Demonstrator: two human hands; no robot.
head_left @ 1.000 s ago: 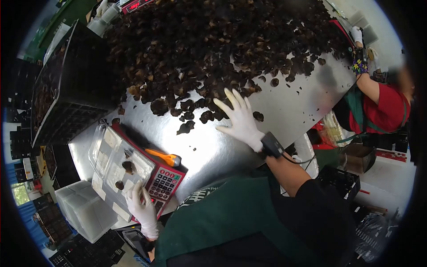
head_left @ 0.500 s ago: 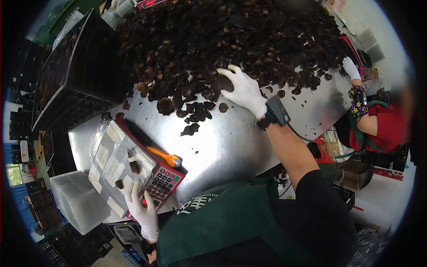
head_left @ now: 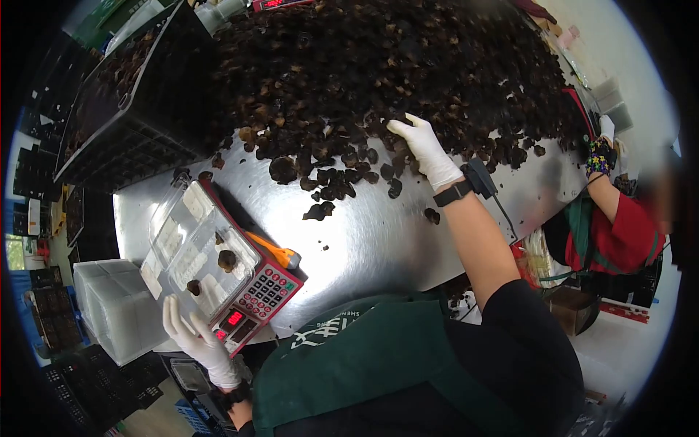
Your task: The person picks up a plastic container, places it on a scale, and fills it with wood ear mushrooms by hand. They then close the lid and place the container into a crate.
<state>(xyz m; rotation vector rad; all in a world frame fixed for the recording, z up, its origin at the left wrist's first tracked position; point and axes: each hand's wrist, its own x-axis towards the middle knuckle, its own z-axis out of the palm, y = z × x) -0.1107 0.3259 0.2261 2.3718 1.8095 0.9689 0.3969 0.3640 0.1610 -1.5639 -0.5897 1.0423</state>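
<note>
My left hand, white-gloved with fingers stretched apart, is beside the near end of a red digital scale. On the scale lies an open clear plastic box, with a few dark wood ear pieces on it. My right hand, also gloved, is at the near edge of a large heap of wood ear mushrooms. Its fingers are curled over dark pieces, partly hidden under the palm. Loose mushrooms are scattered on the metal table.
An orange-handled tool lies beside the scale. A black crate of mushrooms stands at left, above stacked clear boxes. At right, a co-worker's gloved hand is near another red scale.
My left hand has drawn back from the box and scale, uncovering the lit red display. My right hand has shifted right, its fingers more curled. The co-worker's hand has moved right.
</note>
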